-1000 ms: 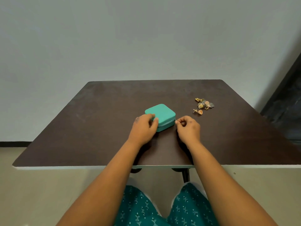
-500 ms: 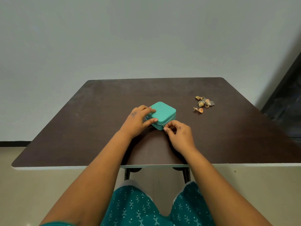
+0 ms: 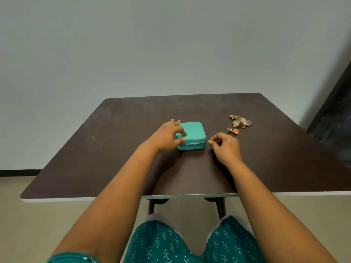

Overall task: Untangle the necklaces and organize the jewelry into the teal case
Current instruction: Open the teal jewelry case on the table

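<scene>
Resting on: dark brown worktop [image 3: 117, 149], teal case [image 3: 191, 135] lies flat near the middle, lid down, zipper seam visible along the near side
Left hand [image 3: 167, 136]: laid over the left part of the case; fingers fairly straight, spread across the lid, thumb against the near left edge; pressing rather than gripping
Right hand [image 3: 226, 147]: just beside the case's near right corner; thumb and forefinger curled and pinching the small metal zipper pull [image 3: 207, 140]; remaining fingers folded in
Zipper pull: at the right near corner of the case, drawn outward to the right
Jewelry pile [image 3: 240, 121]: gold-toned cluster on the worktop, right of the case and farther back, well apart from it; individual pieces too small to tell
Loose earring [image 3: 234, 130]: gold, just in front of the pile, apart from it; near the right hand, not touching
Below worktop edge: teal patterned clothing [image 3: 190, 243] over the person's lap
</scene>
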